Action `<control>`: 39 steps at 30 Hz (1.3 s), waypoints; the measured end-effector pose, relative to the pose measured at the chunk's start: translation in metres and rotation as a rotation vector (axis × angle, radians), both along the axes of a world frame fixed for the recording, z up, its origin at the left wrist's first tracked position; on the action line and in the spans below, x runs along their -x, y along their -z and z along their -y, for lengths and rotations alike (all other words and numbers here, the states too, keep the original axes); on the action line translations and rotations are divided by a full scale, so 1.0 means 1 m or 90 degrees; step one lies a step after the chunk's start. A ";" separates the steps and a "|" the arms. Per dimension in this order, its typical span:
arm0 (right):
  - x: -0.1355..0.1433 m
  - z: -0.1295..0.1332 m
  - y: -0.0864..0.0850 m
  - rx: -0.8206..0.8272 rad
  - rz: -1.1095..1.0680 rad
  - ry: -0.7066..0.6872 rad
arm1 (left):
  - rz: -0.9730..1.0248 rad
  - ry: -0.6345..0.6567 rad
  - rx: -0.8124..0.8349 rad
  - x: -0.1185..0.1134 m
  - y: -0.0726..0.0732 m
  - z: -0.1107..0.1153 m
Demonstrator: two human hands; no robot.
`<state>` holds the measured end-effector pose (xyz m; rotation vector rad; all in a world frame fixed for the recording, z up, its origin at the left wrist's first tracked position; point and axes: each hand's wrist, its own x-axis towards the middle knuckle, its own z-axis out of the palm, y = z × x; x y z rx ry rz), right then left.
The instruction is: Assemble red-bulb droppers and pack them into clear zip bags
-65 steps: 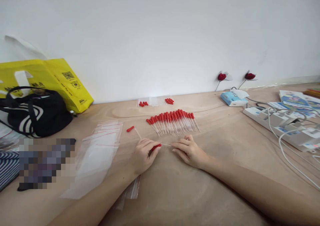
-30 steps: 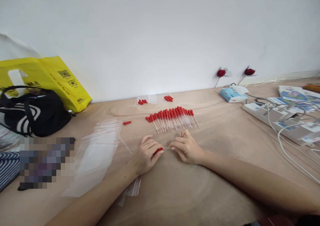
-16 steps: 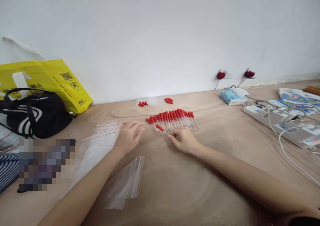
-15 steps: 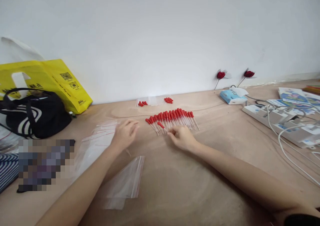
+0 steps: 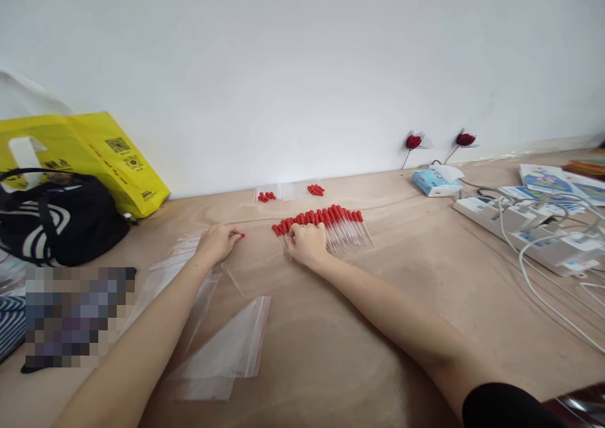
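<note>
My left hand [image 5: 218,245] is closed in a pinch over the stacked clear zip bags [image 5: 177,261]. A small red dropper bulb [image 5: 242,234] pokes out from its fingertips; the fingers hide any more of it. Just below that hand, a thin clear tube [image 5: 232,280] lies on the table. Droppers [image 5: 333,219] with red bulbs and clear stems are lined up side by side, bulbs toward the wall. At the left end of this row my right hand [image 5: 307,244] is curled down over some stems, and what its fingers grip is hidden.
Clear bags holding red bulbs [image 5: 315,190] lie by the wall. Nearer me is a loose zip bag [image 5: 231,346]. Left stand a black bag [image 5: 61,220] and a yellow bag [image 5: 127,163]; right are a tissue pack [image 5: 435,183], a power strip [image 5: 524,236] and cables.
My right hand has moved left along the row, over the spot where a single red bulb lay. My left hand has drawn back left, with a red bulb now showing at its fingertips.
</note>
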<state>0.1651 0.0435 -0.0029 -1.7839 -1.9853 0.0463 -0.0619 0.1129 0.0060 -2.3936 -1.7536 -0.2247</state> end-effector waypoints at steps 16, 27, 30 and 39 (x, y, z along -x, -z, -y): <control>0.098 0.033 -0.024 0.208 0.053 -0.175 | 0.192 -0.022 -0.090 -0.012 -0.031 0.024; -0.038 0.052 0.004 -0.027 0.008 -0.308 | 0.334 0.221 -0.036 -0.066 -0.023 0.104; -0.081 0.067 0.020 -0.066 -0.030 -0.320 | 0.343 0.245 0.055 -0.079 -0.008 0.125; -0.079 0.086 0.018 -0.103 -0.130 -0.304 | 0.383 0.266 0.024 -0.093 0.021 0.136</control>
